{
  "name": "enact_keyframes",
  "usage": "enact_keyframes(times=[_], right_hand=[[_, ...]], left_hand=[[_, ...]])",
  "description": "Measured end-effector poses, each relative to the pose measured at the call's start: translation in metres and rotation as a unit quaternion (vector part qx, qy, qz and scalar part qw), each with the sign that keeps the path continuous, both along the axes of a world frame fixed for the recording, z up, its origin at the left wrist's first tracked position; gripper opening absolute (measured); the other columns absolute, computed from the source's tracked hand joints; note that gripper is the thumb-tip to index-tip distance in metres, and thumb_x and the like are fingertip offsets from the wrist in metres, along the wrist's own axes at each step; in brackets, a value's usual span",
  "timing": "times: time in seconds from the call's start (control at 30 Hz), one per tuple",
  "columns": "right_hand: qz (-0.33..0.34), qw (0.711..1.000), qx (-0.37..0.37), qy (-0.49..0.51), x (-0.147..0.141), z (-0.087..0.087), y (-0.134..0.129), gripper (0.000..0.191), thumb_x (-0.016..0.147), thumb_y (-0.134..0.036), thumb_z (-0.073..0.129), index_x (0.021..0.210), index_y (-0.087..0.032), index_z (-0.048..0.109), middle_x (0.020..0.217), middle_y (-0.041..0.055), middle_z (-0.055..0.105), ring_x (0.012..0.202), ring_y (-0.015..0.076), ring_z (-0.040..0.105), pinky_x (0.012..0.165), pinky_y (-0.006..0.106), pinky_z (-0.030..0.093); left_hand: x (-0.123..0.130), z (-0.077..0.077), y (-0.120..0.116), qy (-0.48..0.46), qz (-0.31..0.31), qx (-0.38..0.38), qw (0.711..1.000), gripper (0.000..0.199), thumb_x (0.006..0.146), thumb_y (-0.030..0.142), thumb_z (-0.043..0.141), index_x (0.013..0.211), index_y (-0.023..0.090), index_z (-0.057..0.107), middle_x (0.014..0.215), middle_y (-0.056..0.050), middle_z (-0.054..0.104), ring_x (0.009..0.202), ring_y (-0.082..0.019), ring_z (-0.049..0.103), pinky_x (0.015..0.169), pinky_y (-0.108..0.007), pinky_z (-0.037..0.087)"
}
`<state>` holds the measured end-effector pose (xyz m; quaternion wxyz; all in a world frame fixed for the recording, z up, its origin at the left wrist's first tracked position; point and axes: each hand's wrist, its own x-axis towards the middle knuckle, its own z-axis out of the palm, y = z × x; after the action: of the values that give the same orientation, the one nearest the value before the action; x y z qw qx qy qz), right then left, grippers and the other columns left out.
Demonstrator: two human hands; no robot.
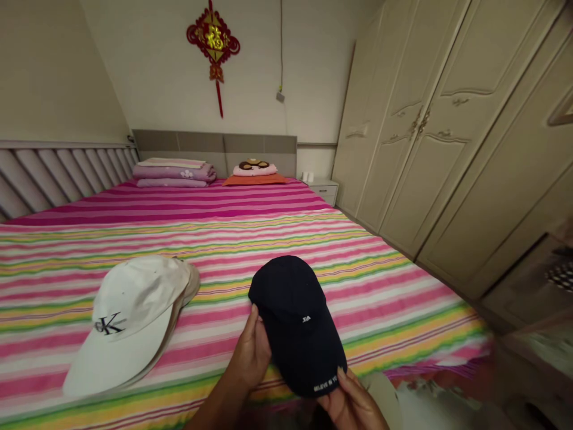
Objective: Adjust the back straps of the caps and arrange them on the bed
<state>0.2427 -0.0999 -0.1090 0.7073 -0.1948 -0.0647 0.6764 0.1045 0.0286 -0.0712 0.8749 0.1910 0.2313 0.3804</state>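
A dark navy cap [293, 322] with small white lettering on its crown and brim edge is held over the near part of the bed. My left hand [253, 352] grips its left side, thumb on top near where crown and brim meet. At the brim's front edge, my right hand [351, 400] pinches the cap with the thumb above and fingers beneath. To the left, a white cap [134, 298] with a dark "CK" mark rests on the striped sheet [215, 239], stacked over another light cap [193, 282] that peeks out behind it.
Folded purple bedding [174, 173] and a pink pile on an orange cloth [255, 179] lie by the headboard [201, 143]. Beyond the bed's right side stand a white nightstand [324, 192] and a tall wardrobe [403, 131]. A red ornament [213, 39] hangs on the wall.
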Motion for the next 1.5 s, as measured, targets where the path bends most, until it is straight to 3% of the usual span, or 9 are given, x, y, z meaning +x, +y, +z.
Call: enact_keyframes(times=[0.17, 0.3, 0.47, 0.7, 0.87, 1.03, 1.5], right_hand=[[-0.065, 0.997, -0.023, -0.037, 0.053, -0.002, 0.021, 0.011, 0.070, -0.017, 0.066, 0.080, -0.020, 0.066, 0.092, 0.0043, 0.069, 0.088, 0.0171, 0.061, 0.083, 0.037, 0.046], [-0.114, 0.990, -0.062, -0.052, 0.104, -0.001, 0.045, 0.009, 0.066, -0.012, 0.067, 0.069, -0.020, 0.063, 0.077, 0.0009, 0.071, 0.075, 0.0163, 0.064, 0.077, 0.036, 0.049], [-0.131, 0.987, -0.065, -0.064, 0.140, 0.008, 0.071, 0.012, 0.075, -0.011, 0.056, 0.078, -0.020, 0.063, 0.074, 0.0008, 0.071, 0.071, 0.0147, 0.065, 0.074, 0.034, 0.050], [-0.148, 0.980, -0.094, -0.092, 0.156, 0.011, 0.086, 0.024, 0.081, -0.010, 0.046, 0.100, -0.019, 0.058, 0.076, 0.0035, 0.071, 0.072, 0.0150, 0.065, 0.076, 0.034, 0.050], [-0.149, 0.965, -0.184, -0.113, 0.160, 0.003, 0.082, 0.024, 0.083, -0.006, 0.041, 0.101, -0.015, 0.054, 0.061, 0.0035, 0.069, 0.056, 0.0158, 0.064, 0.065, 0.032, 0.053], [-0.151, 0.955, -0.228, -0.118, 0.158, 0.006, 0.078, 0.025, 0.085, -0.005, 0.037, 0.102, -0.014, 0.052, 0.059, 0.0034, 0.068, 0.054, 0.0158, 0.065, 0.061, 0.032, 0.054], [-0.164, 0.959, -0.206, -0.109, 0.158, 0.008, 0.072, 0.026, 0.085, -0.007, 0.039, 0.104, -0.017, 0.054, 0.064, 0.0021, 0.069, 0.058, 0.0137, 0.065, 0.067, 0.029, 0.053]], left_hand=[[-0.019, -0.027, 0.007, 0.142, 0.029, 0.006, 0.989, 0.039, 0.076, 0.048, 0.047, 0.091, 0.013, 0.058, 0.087, -0.010, 0.066, 0.081, -0.021, 0.061, 0.080, -0.036, 0.043], [-0.028, -0.043, 0.004, 0.164, 0.027, 0.031, 0.986, 0.034, 0.074, 0.044, 0.053, 0.084, 0.012, 0.058, 0.077, -0.010, 0.065, 0.073, -0.020, 0.062, 0.073, -0.034, 0.045], [-0.027, -0.047, 0.001, 0.167, 0.033, 0.067, 0.983, 0.029, 0.068, 0.040, 0.061, 0.077, 0.013, 0.060, 0.074, -0.009, 0.066, 0.071, -0.020, 0.062, 0.073, -0.033, 0.045], [-0.028, -0.049, 0.001, 0.163, 0.024, 0.088, 0.982, 0.029, 0.067, 0.040, 0.063, 0.077, 0.014, 0.061, 0.076, -0.009, 0.067, 0.076, -0.020, 0.062, 0.075, -0.033, 0.045], [-0.027, -0.048, -0.002, 0.167, 0.030, 0.095, 0.981, 0.025, 0.069, 0.038, 0.061, 0.077, 0.014, 0.061, 0.075, -0.008, 0.067, 0.074, -0.019, 0.062, 0.075, -0.033, 0.045], [-0.027, -0.048, -0.003, 0.167, 0.027, 0.101, 0.980, 0.024, 0.071, 0.037, 0.060, 0.079, 0.014, 0.060, 0.077, -0.007, 0.066, 0.075, -0.018, 0.061, 0.076, -0.032, 0.045], [-0.028, -0.049, -0.002, 0.166, 0.025, 0.099, 0.981, 0.023, 0.064, 0.035, 0.067, 0.076, 0.015, 0.061, 0.076, -0.007, 0.066, 0.073, -0.018, 0.062, 0.075, -0.032, 0.045]])
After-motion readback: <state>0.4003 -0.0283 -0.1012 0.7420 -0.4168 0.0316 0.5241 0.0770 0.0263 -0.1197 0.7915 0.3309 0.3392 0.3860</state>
